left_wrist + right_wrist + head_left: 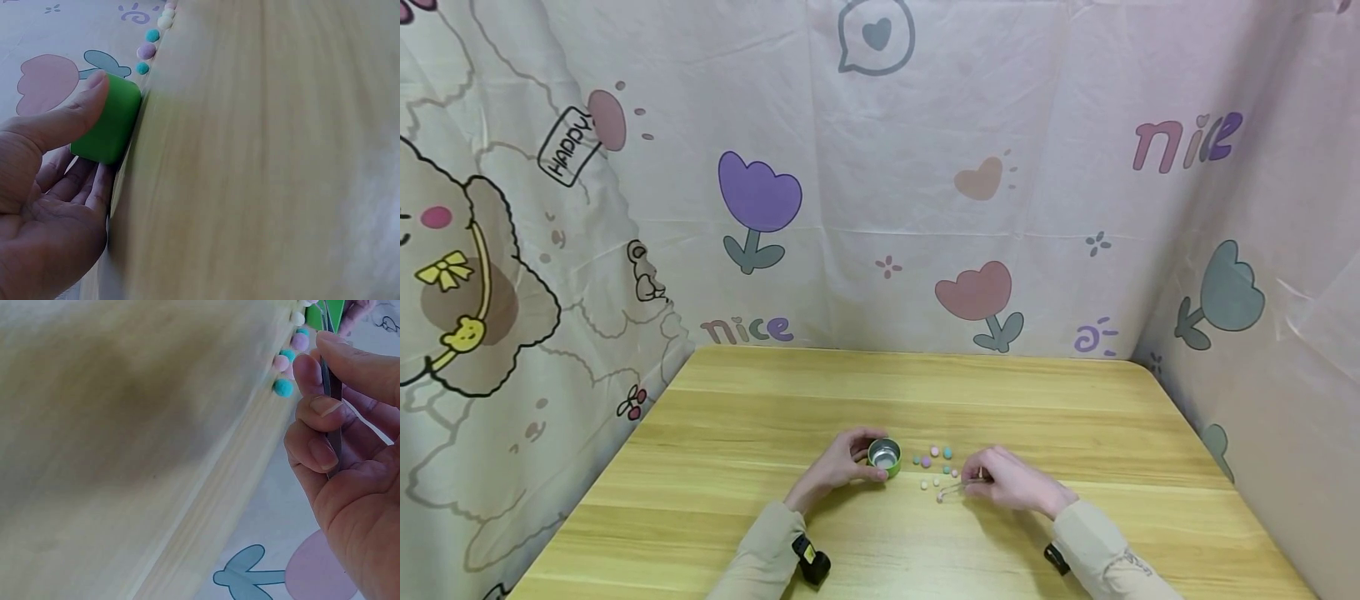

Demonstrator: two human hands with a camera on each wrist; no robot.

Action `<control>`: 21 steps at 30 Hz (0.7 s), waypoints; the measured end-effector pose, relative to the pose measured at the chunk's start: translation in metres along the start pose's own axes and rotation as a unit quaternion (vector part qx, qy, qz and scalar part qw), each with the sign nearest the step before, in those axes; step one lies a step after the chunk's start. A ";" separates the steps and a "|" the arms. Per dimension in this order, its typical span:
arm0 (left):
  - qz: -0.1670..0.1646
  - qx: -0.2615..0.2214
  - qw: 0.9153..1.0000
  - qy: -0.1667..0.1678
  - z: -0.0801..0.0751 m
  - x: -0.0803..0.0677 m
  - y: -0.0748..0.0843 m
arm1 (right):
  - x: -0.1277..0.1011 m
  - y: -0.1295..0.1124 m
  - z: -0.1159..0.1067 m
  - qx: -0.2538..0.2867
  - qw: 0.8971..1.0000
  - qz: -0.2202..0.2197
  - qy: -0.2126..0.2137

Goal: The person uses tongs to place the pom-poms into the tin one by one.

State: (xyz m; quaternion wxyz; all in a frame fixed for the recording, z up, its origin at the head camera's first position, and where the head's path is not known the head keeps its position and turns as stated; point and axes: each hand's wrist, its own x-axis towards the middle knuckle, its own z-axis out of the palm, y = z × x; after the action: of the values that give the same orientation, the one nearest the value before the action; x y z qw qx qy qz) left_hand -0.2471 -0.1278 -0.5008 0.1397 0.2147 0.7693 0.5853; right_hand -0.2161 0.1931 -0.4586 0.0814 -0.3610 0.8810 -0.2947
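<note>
Thumb and fingers of my left hand [842, 462] grip a small round green tin [894, 469] from its left side. Its mouth faces up and the silvery inside shows. The green side of the tin [115, 122] stands on the table in the left wrist view. My right hand [1011, 481] pinches slim metal tweezers [332, 394] between thumb and fingers. Their tips reach left and down to a small pinkish ball [939, 498]; whether they clasp it is too small to tell. Several little pompoms [926, 462] in pink, purple, teal and cream lie between the hands.
The wood-grain table [760, 400] spreads around both hands. Behind it hangs a printed cloth [880, 167] with flowers and lettering, which also runs along the left and right sides. Each sleeve carries a black wrist device [812, 564].
</note>
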 end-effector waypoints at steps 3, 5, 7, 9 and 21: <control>0.001 0.003 1.000 0.000 0.000 0.000 0.000 | 0.002 -0.001 -0.002 0.007 1.000 0.004 0.000; 0.001 0.003 1.000 -0.001 0.000 0.000 0.000 | 0.003 -0.002 -0.003 0.012 1.000 0.012 0.001; 0.001 -0.001 1.000 -0.003 0.000 0.000 0.000 | 0.005 -0.002 -0.005 0.017 1.000 0.013 0.004; 0.000 -0.005 1.000 -0.004 -0.001 0.000 0.000 | 0.007 -0.003 -0.007 0.022 1.000 0.015 0.007; 0.006 -0.009 1.000 -0.007 0.000 0.000 -0.001 | 0.027 -0.011 -0.010 0.022 1.000 0.007 0.018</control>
State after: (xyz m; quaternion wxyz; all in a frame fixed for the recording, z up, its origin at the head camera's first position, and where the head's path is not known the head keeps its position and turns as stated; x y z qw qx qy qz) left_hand -0.2473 -0.1285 -0.5020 0.1437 0.2226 0.7614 0.5917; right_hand -0.2329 0.1732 -0.4421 0.0756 -0.3475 0.8783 -0.3195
